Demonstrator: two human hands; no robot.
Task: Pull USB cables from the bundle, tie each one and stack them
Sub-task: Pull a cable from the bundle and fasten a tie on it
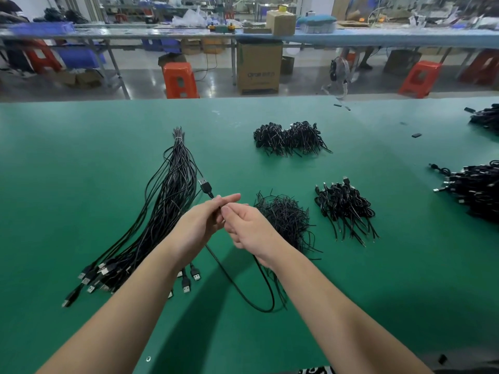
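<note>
Head view, both hands [225, 221] pinching one USB cable [237, 288], bundle [162, 211] left on green table [378, 292]

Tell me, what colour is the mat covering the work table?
Green, a plain flat green table mat; the head view shows it best.

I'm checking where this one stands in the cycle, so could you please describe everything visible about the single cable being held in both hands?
The single cable is thin, black and looks plastic-jacketed. Its USB plug, black with a metal shell, sticks up beyond the left hand, which pinches the cord just below it. The right hand grips the cord beside it. Below the hands the cord hangs in a slack loop resting on the green table. It is not yet tied.
</note>
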